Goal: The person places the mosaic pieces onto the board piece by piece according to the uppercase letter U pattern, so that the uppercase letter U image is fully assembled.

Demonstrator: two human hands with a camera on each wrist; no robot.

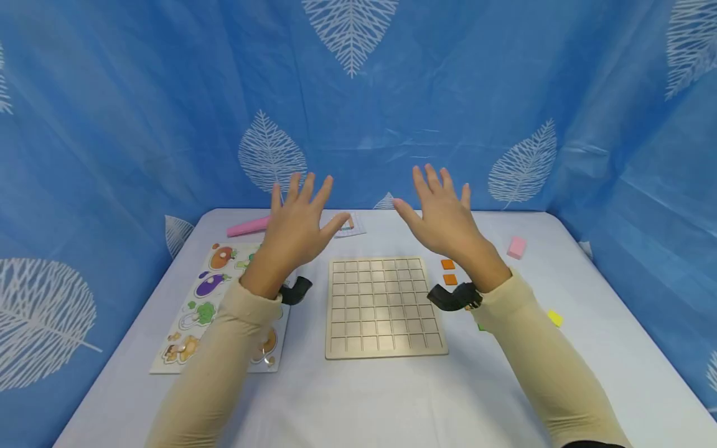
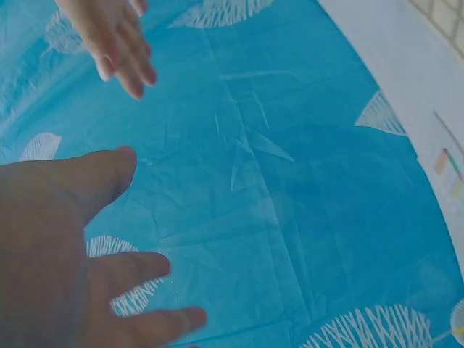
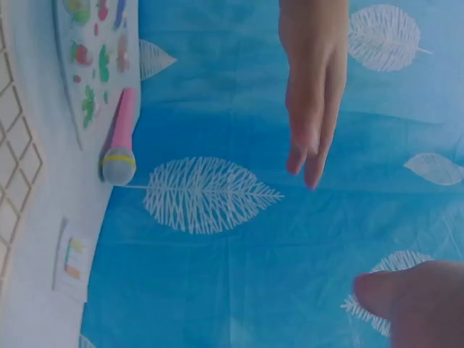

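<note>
Both hands are raised above the table with nothing in them. In the head view my left hand point(image 1: 299, 227) has its fingers spread and overlaps the vegetable puzzle board point(image 1: 187, 286). My right hand point(image 1: 445, 218), fingers also spread, is up at the right, over the far part of the table. Between and below them a wooden grid board point(image 1: 386, 308) lies flat, its squares bare. Two orange tiles point(image 1: 450, 279) lie beside the board's right edge, close under the right wrist.
A pink toy microphone point(image 3: 122, 138) and a small printed card point(image 3: 72, 257) lie near the far edge. At the right are a pink block point(image 1: 516, 247) and a yellow piece point(image 1: 554, 318); a green piece point(image 1: 481, 327) is partly hidden by the right sleeve. Blue curtain point(image 1: 358, 137) surrounds the table.
</note>
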